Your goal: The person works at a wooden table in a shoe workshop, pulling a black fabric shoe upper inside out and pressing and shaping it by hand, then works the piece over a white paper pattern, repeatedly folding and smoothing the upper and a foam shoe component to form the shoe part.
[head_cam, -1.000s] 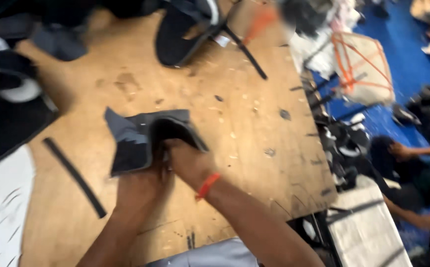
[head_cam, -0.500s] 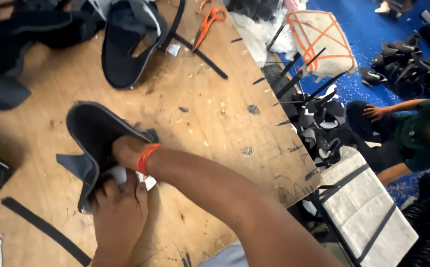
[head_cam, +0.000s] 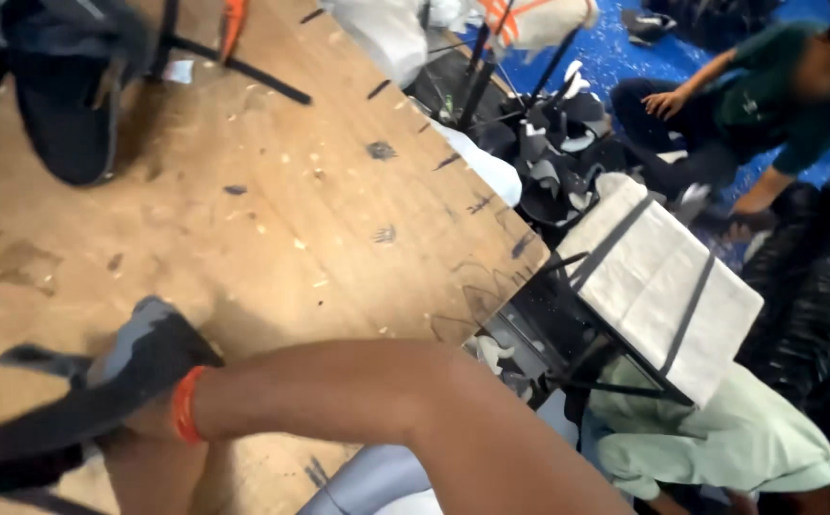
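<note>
Item: dark grey and black fabric piece (head_cam: pixel 100 391), shaped like a shoe upper, lying at the near left corner of the wooden tabletop (head_cam: pixel 291 210), partly off the left edge of the view.

Right hand (head_cam: pixel 143 420): forearm crosses the near edge of the tabletop from the right, an orange band (head_cam: pixel 184 405) at the wrist. The hand itself is tucked under or behind the fabric piece; its grip cannot be told, though it is touching the fabric.

Left hand: only a forearm (head_cam: pixel 153 472) shows, below the right wrist at the near edge; hand hidden, grip cannot be told.

Step in hand, as judged: the fabric piece is being handled or turned at the near left corner. The next move would call for a clear hold on the soft, floppy material so it does not fold over.

Also present: a second dark piece (head_cam: pixel 62 105) at the far left corner; a black strip (head_cam: pixel 243 69) and orange-handled scissors (head_cam: pixel 232 24) along the far edge; a white woven sack (head_cam: pixel 663 286) just past the right edge; a seated person in a green top (head_cam: pixel 778 95) on the blue floor (head_cam: pixel 625 57).
</note>
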